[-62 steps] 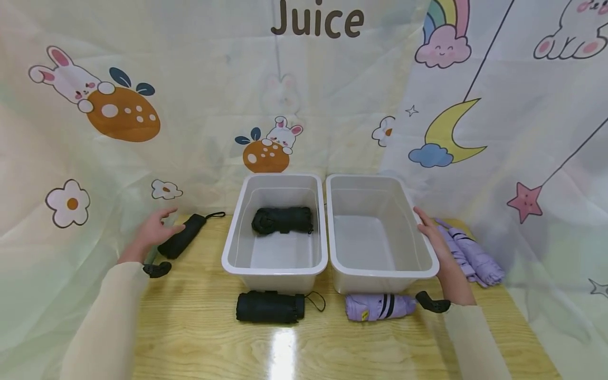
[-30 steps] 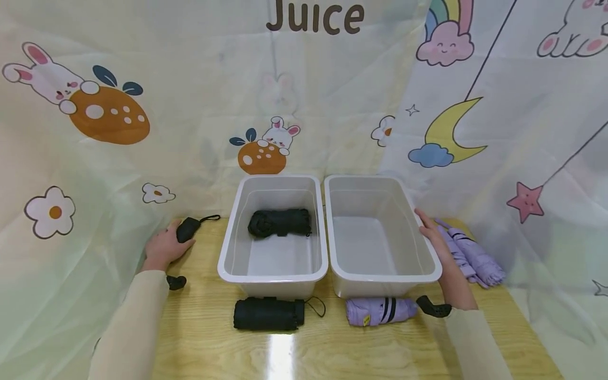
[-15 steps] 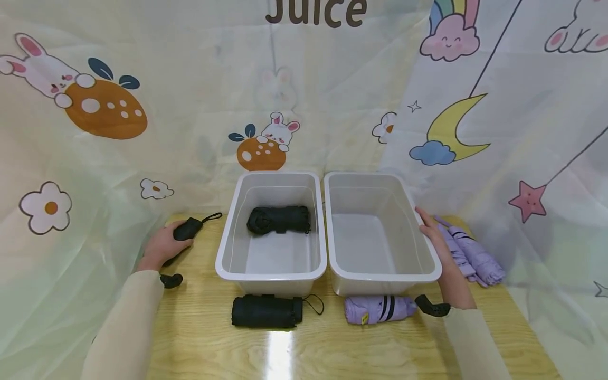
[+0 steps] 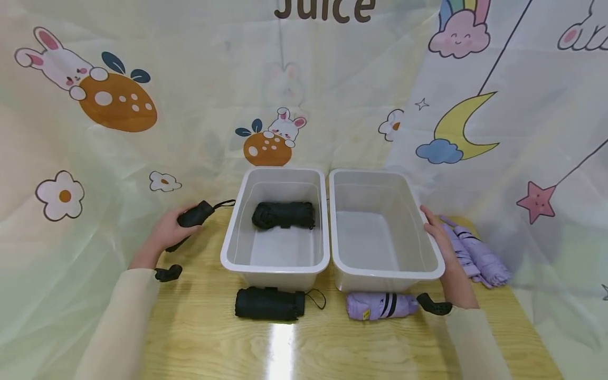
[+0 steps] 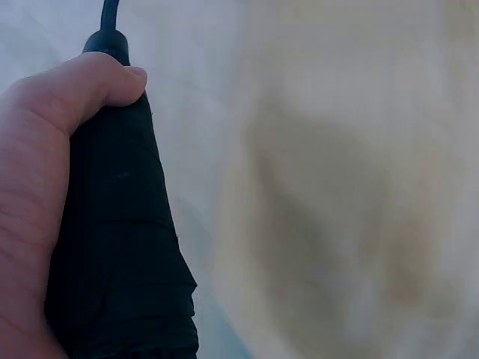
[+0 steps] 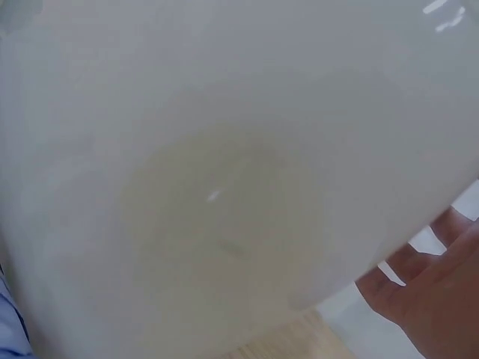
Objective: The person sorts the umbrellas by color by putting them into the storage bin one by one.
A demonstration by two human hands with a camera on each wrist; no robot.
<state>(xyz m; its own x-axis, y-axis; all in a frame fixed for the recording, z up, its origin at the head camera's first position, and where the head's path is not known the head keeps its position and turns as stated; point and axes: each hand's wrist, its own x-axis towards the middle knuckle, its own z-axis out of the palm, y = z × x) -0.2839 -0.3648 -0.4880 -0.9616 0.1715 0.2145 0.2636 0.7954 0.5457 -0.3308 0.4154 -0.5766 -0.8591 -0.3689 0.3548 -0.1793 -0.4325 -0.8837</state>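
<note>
At the far left, we are seeing the left grip [image 4: 173, 227] holding one folded black umbrella [image 4: 196, 215]: its thumb is bending across the umbrella near the capped end, where one loop is pointing toward the bins. We are not managing to tell whether this umbrella is touching the desk [image 4: 214, 338].

Next, we are looking at the first of two white bins, the left bin [image 4: 275, 268], where a second black umbrella [image 4: 284, 215] is lying crosswise at the bottom. A third black umbrella [image 4: 266, 303] is lying on the desk in front of it, its one thin cord loop curving out to the right.

Just beside, the right bin [image 4: 387, 274] is standing, and one lilac umbrella [image 4: 380, 306] with two dark stripes is lying before it.

Further right, we are finding the right grip [image 4: 439, 235] resting against that bin's right side, fingers loosely extended and holding nothing. Beyond it, what look like two more lilac umbrellas [image 4: 484, 258] are lying together on the desk.
</note>
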